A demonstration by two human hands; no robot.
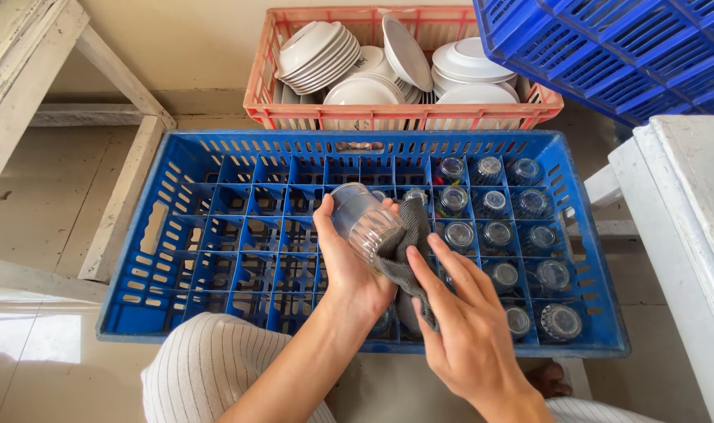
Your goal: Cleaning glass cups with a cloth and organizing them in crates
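My left hand grips a clear ribbed drinking glass, tilted with its base toward the upper left, above the middle of a blue divided crate. My right hand holds a grey cloth pressed against the mouth end of the glass. Several clear glasses stand upside down in the crate's right-hand compartments. The left compartments hold nothing.
A red crate stacked with white bowls and plates sits behind the blue one. Another blue crate hangs in at top right. A white counter edge runs along the right. A pale wooden frame stands at left on the tiled floor.
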